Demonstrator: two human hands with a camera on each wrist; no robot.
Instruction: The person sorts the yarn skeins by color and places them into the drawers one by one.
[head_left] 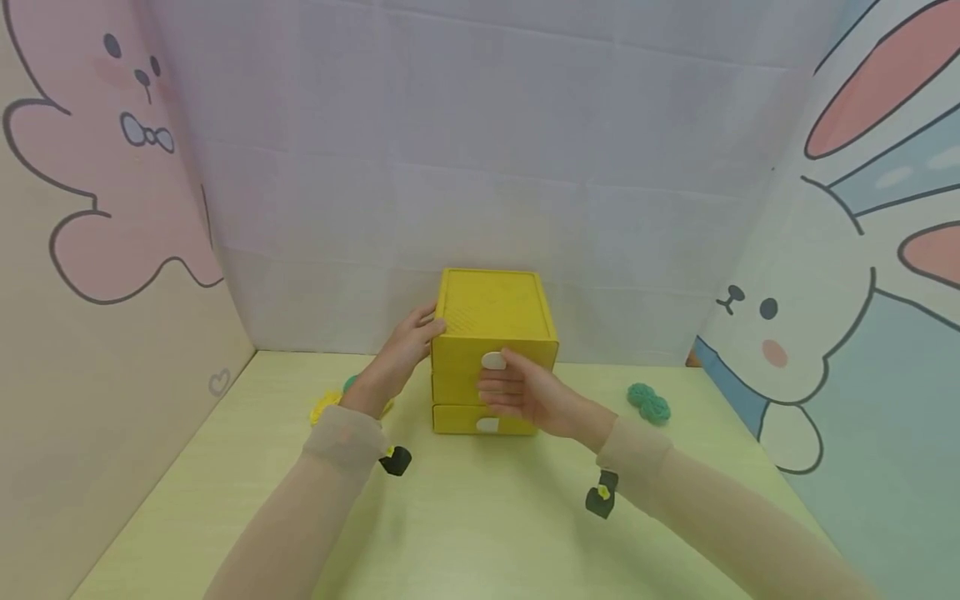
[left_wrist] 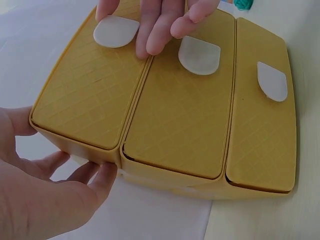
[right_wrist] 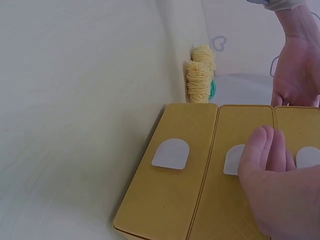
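Observation:
A yellow three-drawer box (head_left: 495, 304) has white tab handles. My left hand (head_left: 401, 354) rests over its upper left edge, thumb at the top and fingertips against the side, as the left wrist view shows (left_wrist: 55, 195). At the top drawer's white handle (head_left: 492, 361), my right hand (head_left: 540, 400) has its thumb on one edge and index finger along the other, lightly pinching it (left_wrist: 116, 31). Its other fingers extend over the middle drawer's front, beside the middle handle (left_wrist: 199, 55). All three drawers look closed. The right wrist view hides the right thumb.
Green yarn bundles (head_left: 648, 402) lie on the table (head_left: 465, 517) to the right of the box. Yellow yarn (head_left: 325, 406) and a green piece (head_left: 350, 382) lie at the left, partly behind the left wrist. A pale curtain (head_left: 495, 167) hangs behind, with printed side panels.

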